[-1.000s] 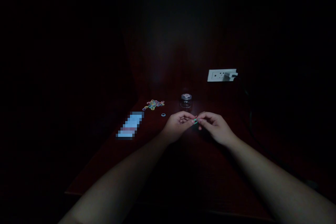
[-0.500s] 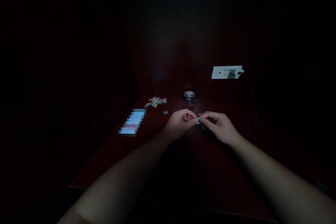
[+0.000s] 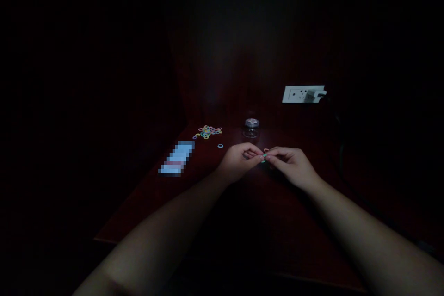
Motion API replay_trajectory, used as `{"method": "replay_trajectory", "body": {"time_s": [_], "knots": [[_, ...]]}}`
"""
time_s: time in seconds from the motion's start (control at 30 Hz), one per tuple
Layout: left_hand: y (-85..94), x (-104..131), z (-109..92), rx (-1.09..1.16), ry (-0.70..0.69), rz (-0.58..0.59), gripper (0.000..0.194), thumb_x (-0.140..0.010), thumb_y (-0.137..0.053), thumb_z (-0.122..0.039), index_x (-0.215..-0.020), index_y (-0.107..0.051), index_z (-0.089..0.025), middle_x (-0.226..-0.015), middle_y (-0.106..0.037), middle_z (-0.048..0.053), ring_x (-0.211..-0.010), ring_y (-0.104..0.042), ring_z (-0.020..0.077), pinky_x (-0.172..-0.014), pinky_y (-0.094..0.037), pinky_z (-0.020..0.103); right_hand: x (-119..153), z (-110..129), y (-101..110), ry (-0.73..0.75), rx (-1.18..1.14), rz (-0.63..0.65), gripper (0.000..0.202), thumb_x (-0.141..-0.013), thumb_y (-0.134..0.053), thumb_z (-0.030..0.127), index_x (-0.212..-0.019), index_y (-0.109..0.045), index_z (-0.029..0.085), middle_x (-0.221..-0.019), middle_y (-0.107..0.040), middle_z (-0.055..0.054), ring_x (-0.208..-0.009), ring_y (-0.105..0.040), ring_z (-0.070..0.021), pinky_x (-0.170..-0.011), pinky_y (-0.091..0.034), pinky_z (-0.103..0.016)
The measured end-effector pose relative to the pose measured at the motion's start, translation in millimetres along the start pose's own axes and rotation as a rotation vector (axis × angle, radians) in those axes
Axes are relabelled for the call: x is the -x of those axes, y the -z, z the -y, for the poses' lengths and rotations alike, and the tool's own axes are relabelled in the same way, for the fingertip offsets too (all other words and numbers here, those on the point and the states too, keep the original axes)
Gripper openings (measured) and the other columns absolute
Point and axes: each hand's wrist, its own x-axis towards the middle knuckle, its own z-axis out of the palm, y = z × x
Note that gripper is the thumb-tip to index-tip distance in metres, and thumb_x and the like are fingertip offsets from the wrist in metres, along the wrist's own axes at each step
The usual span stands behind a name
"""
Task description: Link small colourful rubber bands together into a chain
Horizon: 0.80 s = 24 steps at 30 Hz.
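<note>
Between the fingertips of both hands is a small green hair tie, partly covered by the fingers. My left hand pinches its left side with thumb and forefinger. My right hand grips the other side in the same way, close against the left. An orange-pink ring shows just behind the fingertips, mostly hidden. A single light blue hair tie lies on the table to the left of my left hand. Farther back is a loose pile of coloured hair ties.
A small clear jar with a lid stands behind my hands on the dark red table. A pixelated bright rectangle lies at the left. On the back wall is a socket plate with a white plug and a dark cable running down the right.
The view has shifted slightly. Both hands stay together on the green hair tie, which now looks narrower between the fingertips. Nothing else has visibly moved.
</note>
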Motion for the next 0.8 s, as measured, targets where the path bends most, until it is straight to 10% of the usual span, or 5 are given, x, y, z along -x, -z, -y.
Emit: {"method": "replay_trajectory", "body": {"time_s": [0.8], "knots": [[-2.5, 4.6, 0.4, -0.021, 0.065, 0.103, 0.018, -0.073, -0.067, -0.028, -0.080, -0.063, -0.011, -0.072, -0.063, 0.002, -0.062, -0.054, 0.0081, -0.060, -0.043, 0.021, 2.0, -8.6, -9.4, -0.157, -0.364, -0.086, 0.015, -0.075, -0.069, 0.029, -0.073, -0.061, 0.017, -0.071, -0.059, 0.000, -0.057, -0.046, -0.0096, -0.054, -0.035, -0.024]]}}
